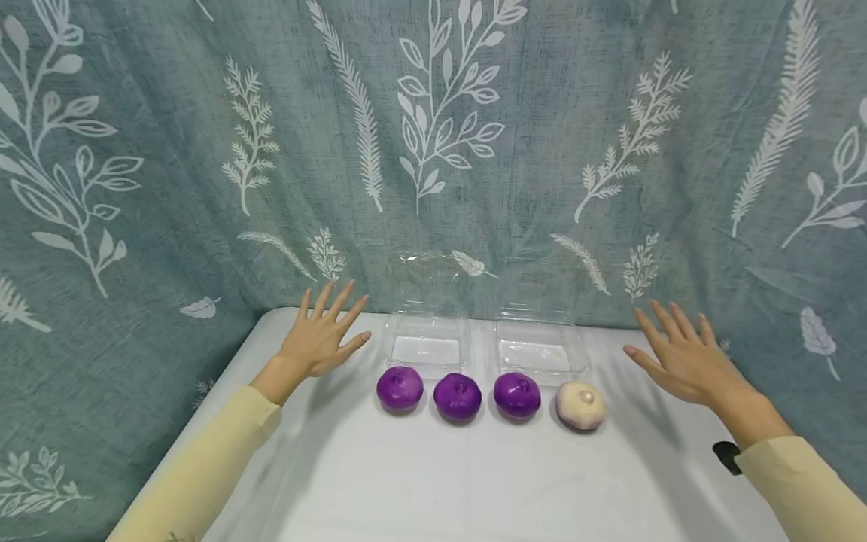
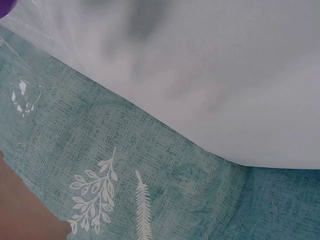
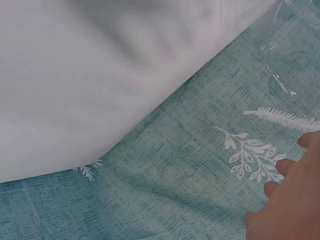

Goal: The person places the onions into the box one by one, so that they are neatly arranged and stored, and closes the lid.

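Observation:
Three round, glossy purple vegetables, the left one, the middle one and the right one, lie in a row on the white table. A cream one with a purplish underside ends the row at the right. Behind them stand two clear plastic boxes, a left box and a right box, with lids raised. My left hand hovers left of the left box, fingers spread, holding nothing. On the other side my right hand is likewise spread, apart from the cream vegetable.
A green-blue curtain with white leaf prints hangs behind and beside the table. By the right sleeve, a small dark object shows. In the left wrist view, a sliver of a purple vegetable appears at the corner.

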Demonstrator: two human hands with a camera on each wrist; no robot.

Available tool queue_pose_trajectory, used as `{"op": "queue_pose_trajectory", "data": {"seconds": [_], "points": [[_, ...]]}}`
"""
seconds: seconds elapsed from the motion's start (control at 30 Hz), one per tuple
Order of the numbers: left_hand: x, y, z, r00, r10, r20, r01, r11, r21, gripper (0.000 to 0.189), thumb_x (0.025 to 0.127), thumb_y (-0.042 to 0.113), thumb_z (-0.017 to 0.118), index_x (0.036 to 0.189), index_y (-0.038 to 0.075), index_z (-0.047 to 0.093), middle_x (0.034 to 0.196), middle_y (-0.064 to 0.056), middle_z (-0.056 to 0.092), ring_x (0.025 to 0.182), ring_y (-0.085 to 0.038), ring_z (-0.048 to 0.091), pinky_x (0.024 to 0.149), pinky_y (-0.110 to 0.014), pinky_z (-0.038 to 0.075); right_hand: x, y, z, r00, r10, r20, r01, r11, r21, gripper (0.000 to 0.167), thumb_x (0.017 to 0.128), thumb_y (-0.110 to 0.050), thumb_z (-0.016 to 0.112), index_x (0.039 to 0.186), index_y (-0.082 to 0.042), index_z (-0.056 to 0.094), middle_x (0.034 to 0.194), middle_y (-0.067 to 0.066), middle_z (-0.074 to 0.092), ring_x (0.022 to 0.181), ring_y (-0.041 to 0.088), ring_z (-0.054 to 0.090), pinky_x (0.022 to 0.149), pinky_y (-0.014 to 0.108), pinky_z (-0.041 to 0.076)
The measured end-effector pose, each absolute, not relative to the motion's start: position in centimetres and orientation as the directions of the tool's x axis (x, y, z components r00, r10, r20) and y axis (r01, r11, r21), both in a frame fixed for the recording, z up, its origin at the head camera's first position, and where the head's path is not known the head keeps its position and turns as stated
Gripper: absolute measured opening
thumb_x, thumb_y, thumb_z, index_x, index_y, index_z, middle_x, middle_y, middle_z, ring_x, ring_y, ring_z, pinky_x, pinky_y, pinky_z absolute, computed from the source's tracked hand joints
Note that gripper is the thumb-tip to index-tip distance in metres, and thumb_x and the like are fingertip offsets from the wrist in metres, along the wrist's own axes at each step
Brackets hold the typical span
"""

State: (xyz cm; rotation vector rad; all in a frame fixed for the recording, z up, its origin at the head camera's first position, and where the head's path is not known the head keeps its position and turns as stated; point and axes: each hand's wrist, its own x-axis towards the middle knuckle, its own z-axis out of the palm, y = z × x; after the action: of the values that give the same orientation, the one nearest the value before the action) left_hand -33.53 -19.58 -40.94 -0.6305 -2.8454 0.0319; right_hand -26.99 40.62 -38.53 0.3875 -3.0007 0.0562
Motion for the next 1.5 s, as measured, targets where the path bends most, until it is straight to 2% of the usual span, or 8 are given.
{"op": "queue_pose_trajectory", "data": {"seconds": [0.3, 0.5, 0.63, 0.77, 0.9, 1.1, 1.27, 1.5], "points": [[-33.0, -19.7, -40.9, -0.845, 0.457, 0.277, 0.462, 0.885, -0.052, 0.073, 0.104, 0.066, 0.035, 0.165, 0.027, 0.022, 0.173, -0.005, 0.002, 0.157, -0.034, -0.012, 0.124, -0.067, -0.008, -26.5, 38.7, -38.3, -0.947, -0.291, 0.135, -0.294, 0.956, -0.004, 0.082, 0.107, -0.056, 0.039, 0.165, -0.006, 0.008, 0.168, 0.027, 0.001, 0.152, 0.051, -0.006, 0.118, 0.074, -0.013], [-32.6, -19.8, -41.3, -0.806, 0.489, 0.332, 0.503, 0.863, -0.049, 0.071, 0.104, 0.063, 0.039, 0.162, 0.024, 0.031, 0.172, -0.006, 0.01, 0.157, -0.038, -0.002, 0.124, -0.069, -0.003, -25.9, 37.6, -38.2, -0.933, -0.319, 0.164, -0.324, 0.946, -0.001, 0.08, 0.107, -0.055, 0.041, 0.164, -0.006, 0.013, 0.168, 0.027, 0.004, 0.154, 0.047, -0.007, 0.119, 0.071, -0.016], [-32.6, -19.7, -41.4, -0.787, 0.491, 0.373, 0.516, 0.856, -0.038, 0.069, 0.104, 0.062, 0.04, 0.162, 0.025, 0.032, 0.172, -0.004, 0.01, 0.156, -0.04, 0.004, 0.124, -0.069, 0.003, -25.8, 37.0, -37.8, -0.922, -0.337, 0.19, -0.343, 0.939, 0.001, 0.079, 0.107, -0.054, 0.043, 0.164, -0.007, 0.014, 0.169, 0.025, 0.006, 0.154, 0.045, -0.009, 0.119, 0.072, -0.013], [-32.3, -19.5, -41.4, -0.781, 0.485, 0.393, 0.531, 0.847, 0.01, 0.067, 0.104, 0.058, 0.045, 0.161, 0.024, 0.034, 0.172, -0.004, 0.013, 0.156, -0.041, 0.007, 0.124, -0.07, 0.008, -25.7, 36.1, -37.6, -0.914, -0.353, 0.198, -0.362, 0.932, -0.013, 0.079, 0.107, -0.053, 0.044, 0.165, -0.008, 0.015, 0.168, 0.026, 0.008, 0.154, 0.043, -0.011, 0.12, 0.072, -0.013], [-31.8, -19.3, -41.5, -0.786, 0.468, 0.404, 0.543, 0.835, 0.088, 0.066, 0.104, 0.054, 0.05, 0.16, 0.022, 0.036, 0.17, -0.007, 0.017, 0.154, -0.043, 0.011, 0.123, -0.07, 0.015, -25.6, 35.3, -37.6, -0.901, -0.376, 0.217, -0.4, 0.913, -0.079, 0.079, 0.106, -0.05, 0.048, 0.165, -0.009, 0.014, 0.168, 0.027, 0.008, 0.154, 0.047, -0.008, 0.12, 0.071, -0.013], [-31.4, -19.1, -41.9, -0.782, 0.453, 0.428, 0.567, 0.802, 0.187, 0.065, 0.103, 0.048, 0.056, 0.159, 0.019, 0.039, 0.168, -0.011, 0.023, 0.152, -0.046, 0.019, 0.119, -0.073, 0.023, -25.3, 34.1, -37.8, -0.884, -0.394, 0.253, -0.446, 0.873, -0.196, 0.079, 0.105, -0.042, 0.056, 0.164, -0.008, 0.016, 0.166, 0.03, 0.011, 0.151, 0.054, 0.002, 0.118, 0.077, 0.001], [-31.2, -18.8, -42.2, -0.783, 0.437, 0.443, 0.578, 0.773, 0.26, 0.065, 0.102, 0.043, 0.061, 0.157, 0.015, 0.042, 0.166, -0.014, 0.027, 0.149, -0.045, 0.025, 0.117, -0.072, 0.027, -25.2, 33.1, -38.1, -0.86, -0.415, 0.296, -0.487, 0.84, -0.238, 0.076, 0.102, -0.036, 0.063, 0.161, -0.007, 0.025, 0.162, 0.031, 0.02, 0.149, 0.056, 0.012, 0.114, 0.08, 0.014], [-31.2, -17.8, -42.5, -0.816, 0.39, 0.427, 0.556, 0.732, 0.394, 0.063, 0.101, 0.039, 0.064, 0.156, 0.016, 0.043, 0.165, -0.013, 0.027, 0.15, -0.042, 0.026, 0.117, -0.071, 0.03, -25.1, 31.6, -38.4, -0.85, -0.403, 0.339, -0.502, 0.814, -0.293, 0.072, 0.1, -0.031, 0.068, 0.157, -0.004, 0.035, 0.16, 0.029, 0.027, 0.145, 0.055, 0.024, 0.106, 0.081, 0.028]]}}
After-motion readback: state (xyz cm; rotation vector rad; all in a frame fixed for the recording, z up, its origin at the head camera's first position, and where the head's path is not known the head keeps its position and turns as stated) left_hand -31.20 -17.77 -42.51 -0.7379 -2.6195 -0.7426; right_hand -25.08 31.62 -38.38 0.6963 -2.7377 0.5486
